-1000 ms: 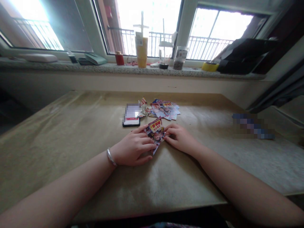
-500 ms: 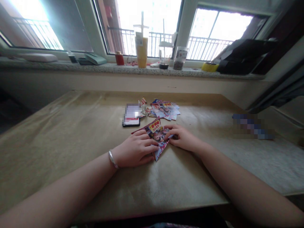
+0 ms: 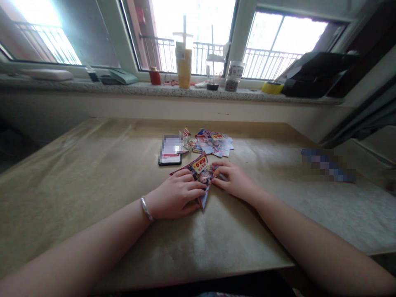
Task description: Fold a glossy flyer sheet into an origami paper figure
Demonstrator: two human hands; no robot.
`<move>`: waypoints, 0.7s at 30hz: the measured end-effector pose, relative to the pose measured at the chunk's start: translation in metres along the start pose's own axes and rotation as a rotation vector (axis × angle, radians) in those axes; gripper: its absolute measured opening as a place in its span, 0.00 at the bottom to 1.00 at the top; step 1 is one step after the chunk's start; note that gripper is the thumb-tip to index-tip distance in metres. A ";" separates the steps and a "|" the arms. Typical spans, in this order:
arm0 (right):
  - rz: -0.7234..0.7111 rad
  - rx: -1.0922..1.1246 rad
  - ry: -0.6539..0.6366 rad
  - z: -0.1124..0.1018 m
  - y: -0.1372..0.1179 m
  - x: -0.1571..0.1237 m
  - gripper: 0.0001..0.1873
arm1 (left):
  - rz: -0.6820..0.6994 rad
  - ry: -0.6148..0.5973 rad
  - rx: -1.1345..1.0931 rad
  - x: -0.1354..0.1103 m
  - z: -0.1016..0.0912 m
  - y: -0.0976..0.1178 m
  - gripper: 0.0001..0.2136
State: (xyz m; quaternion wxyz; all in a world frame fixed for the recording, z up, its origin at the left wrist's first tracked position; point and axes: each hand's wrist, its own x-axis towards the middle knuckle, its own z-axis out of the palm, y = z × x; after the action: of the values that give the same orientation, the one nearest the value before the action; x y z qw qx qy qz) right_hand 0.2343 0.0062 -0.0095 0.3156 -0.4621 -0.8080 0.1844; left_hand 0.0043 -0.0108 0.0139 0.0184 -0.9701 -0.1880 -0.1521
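A colourful printed paper flyer (image 3: 199, 175) lies on the table in front of me, folded to a point at its near end. My left hand (image 3: 181, 190) rests flat across its left side, fingers stretched over the print. On the flyer's right edge, the bent fingers and thumb of my right hand (image 3: 227, 178) grip a folded-over flap. A silver bangle (image 3: 146, 207) circles my left wrist. Both palms hide parts of the paper.
Just beyond the flyer are a phone (image 3: 170, 159), crumpled folded paper (image 3: 186, 142) and a pile of similar flyers (image 3: 216, 144). A blurred bluish item (image 3: 328, 165) lies at the right. Cups, including a tall yellow drink (image 3: 184, 68), line the windowsill (image 3: 123, 89).
My right hand has moved slightly left, bringing the flyer's right edge over, so the paper looks narrower. The left hand stays in place on it.
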 end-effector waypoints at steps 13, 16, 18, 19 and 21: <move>0.142 -0.172 0.032 -0.003 0.005 0.006 0.08 | -0.061 0.033 0.007 0.000 0.003 -0.001 0.12; 0.195 -0.149 0.060 -0.003 0.005 0.005 0.09 | -0.061 0.040 -0.010 -0.001 0.003 -0.002 0.12; 0.206 -0.143 0.063 -0.004 0.004 0.004 0.09 | -0.060 0.037 -0.024 -0.001 0.004 -0.003 0.12; 0.206 -0.150 0.065 -0.004 0.002 0.003 0.09 | -0.061 0.034 -0.029 -0.001 0.004 -0.003 0.12; 0.200 -0.182 0.070 -0.005 0.000 0.003 0.09 | -0.062 0.024 -0.036 -0.001 0.004 -0.004 0.11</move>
State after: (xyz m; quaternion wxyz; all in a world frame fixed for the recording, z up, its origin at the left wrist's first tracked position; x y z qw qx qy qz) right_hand 0.2366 0.0090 -0.0044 0.2806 -0.5733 -0.7596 0.1247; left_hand 0.0031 -0.0074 0.0101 -0.0016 -0.9621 -0.2151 -0.1677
